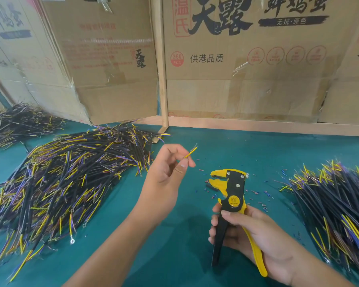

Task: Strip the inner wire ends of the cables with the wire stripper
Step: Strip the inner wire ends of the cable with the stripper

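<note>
My left hand [166, 172] is raised over the green table and pinches a cable between thumb and fingers. Only its yellow inner wire end [190, 152] shows, sticking up to the right with bare strands at its tip. My right hand [249, 237] grips the handles of a yellow and black wire stripper [232, 195]. The stripper's jaws point up and left and stand a little below and right of the wire end, apart from it.
A big heap of black cables [71, 179] with yellow and purple inner wires lies on the left, another pile [336, 204] on the right, a third [15, 123] at far left. Small insulation scraps [257, 195] dot the green tabletop [174, 245]. Cardboard boxes [236, 69] wall the back.
</note>
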A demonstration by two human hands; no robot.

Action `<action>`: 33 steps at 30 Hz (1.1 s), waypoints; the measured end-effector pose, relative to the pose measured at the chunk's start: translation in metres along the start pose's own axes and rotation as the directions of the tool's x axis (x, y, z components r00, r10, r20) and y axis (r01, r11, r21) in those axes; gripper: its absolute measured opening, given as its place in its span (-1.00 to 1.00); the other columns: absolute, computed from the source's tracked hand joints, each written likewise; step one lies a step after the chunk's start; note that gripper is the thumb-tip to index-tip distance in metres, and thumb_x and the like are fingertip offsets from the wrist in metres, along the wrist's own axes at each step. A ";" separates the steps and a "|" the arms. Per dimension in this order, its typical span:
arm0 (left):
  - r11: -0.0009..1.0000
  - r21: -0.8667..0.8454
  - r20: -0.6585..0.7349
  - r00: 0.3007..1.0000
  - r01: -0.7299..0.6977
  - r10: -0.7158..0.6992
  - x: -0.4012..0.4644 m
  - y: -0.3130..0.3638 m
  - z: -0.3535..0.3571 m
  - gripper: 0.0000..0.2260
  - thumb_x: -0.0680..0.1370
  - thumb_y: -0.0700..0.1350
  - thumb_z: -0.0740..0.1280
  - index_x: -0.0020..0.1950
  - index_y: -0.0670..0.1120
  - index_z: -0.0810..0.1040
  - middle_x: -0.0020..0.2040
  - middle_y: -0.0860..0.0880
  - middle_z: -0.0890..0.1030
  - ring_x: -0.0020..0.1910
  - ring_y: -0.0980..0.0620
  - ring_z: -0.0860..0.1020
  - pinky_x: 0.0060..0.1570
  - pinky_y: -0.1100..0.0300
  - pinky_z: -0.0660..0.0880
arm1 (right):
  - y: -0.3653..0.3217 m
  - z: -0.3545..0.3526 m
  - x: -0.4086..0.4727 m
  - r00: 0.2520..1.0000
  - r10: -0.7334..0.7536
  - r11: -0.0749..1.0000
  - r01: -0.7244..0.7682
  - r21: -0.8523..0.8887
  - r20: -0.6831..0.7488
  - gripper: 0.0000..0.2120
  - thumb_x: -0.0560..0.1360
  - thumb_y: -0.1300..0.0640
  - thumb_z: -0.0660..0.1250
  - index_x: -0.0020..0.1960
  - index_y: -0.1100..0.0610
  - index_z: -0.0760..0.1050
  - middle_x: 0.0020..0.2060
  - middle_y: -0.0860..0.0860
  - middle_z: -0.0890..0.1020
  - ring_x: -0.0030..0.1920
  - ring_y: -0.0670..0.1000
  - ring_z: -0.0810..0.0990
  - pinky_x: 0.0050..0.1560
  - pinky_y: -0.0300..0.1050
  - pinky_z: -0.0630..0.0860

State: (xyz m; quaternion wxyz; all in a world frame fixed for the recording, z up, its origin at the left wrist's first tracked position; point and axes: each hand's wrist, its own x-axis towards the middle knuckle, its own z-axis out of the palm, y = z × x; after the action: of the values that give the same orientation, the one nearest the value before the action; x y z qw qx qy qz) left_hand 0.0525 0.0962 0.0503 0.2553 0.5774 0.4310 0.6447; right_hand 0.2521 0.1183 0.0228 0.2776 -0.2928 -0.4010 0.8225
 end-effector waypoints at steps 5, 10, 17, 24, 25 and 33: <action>0.996 0.092 0.021 1.000 0.016 -0.018 0.000 0.002 0.001 -0.86 0.67 -0.28 0.20 0.10 -0.07 0.49 -0.13 0.06 0.55 -0.21 0.20 0.44 -0.17 0.40 0.34 | 0.001 -0.002 0.000 1.000 0.003 1.000 -0.003 0.005 0.001 -0.74 0.43 0.29 0.35 0.08 0.38 0.55 -0.18 0.30 0.57 -0.21 0.27 0.60 -0.11 0.16 0.64; 0.997 0.072 -0.016 1.000 -0.015 0.016 -0.003 0.008 0.001 -0.87 0.54 0.02 0.30 -0.10 -0.03 0.48 -0.24 -0.14 0.40 -0.24 -0.23 0.28 -0.29 0.16 0.25 | 0.001 -0.002 0.001 1.000 -0.004 1.000 0.004 -0.009 0.011 -0.76 0.44 0.28 0.36 0.08 0.35 0.55 -0.17 0.30 0.56 -0.19 0.28 0.59 -0.09 0.17 0.62; 0.995 0.086 -0.039 0.998 -0.052 0.055 -0.004 0.005 0.001 -0.85 0.50 -0.03 0.38 -0.17 -0.03 0.44 -0.31 0.11 0.37 -0.38 0.09 0.24 -0.41 0.27 0.20 | 0.001 -0.003 0.000 1.000 -0.007 1.000 0.007 -0.020 0.012 -0.77 0.44 0.27 0.36 0.06 0.35 0.57 -0.16 0.31 0.56 -0.18 0.28 0.60 -0.07 0.17 0.62; 0.981 0.143 -0.047 0.989 -0.133 0.141 -0.007 0.008 0.000 -0.81 0.45 -0.08 0.46 -0.23 0.03 0.45 -0.35 0.13 0.43 -0.37 0.17 0.35 -0.32 0.34 0.33 | 0.001 -0.003 0.001 1.000 -0.006 1.000 0.006 -0.018 0.023 -0.77 0.46 0.28 0.35 0.09 0.35 0.55 -0.16 0.30 0.56 -0.18 0.28 0.59 -0.08 0.15 0.62; 0.981 0.140 -0.037 0.990 -0.132 0.139 -0.007 0.008 0.000 -0.82 0.44 -0.11 0.45 -0.22 0.03 0.45 -0.34 0.14 0.43 -0.35 0.15 0.36 -0.28 0.31 0.35 | 0.001 -0.003 0.001 1.000 -0.005 1.000 0.006 -0.017 0.023 -0.77 0.46 0.28 0.35 0.09 0.35 0.55 -0.15 0.30 0.56 -0.17 0.28 0.59 -0.08 0.15 0.62; 0.993 0.080 0.022 0.996 -0.083 0.081 -0.008 0.010 0.003 -0.83 0.49 -0.33 0.29 -0.11 -0.07 0.41 -0.27 -0.07 0.39 -0.32 0.11 0.31 -0.26 0.38 0.31 | 0.002 -0.004 0.002 1.000 -0.003 1.000 0.003 -0.011 0.019 -0.76 0.45 0.28 0.35 0.09 0.36 0.55 -0.16 0.30 0.55 -0.18 0.28 0.59 -0.08 0.17 0.61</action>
State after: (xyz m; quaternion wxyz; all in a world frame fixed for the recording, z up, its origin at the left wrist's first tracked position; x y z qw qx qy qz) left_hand 0.0582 0.0854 0.0551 0.2091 0.6105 0.4303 0.6312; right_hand 0.2534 0.1205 0.0188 0.2734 -0.2858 -0.4084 0.8227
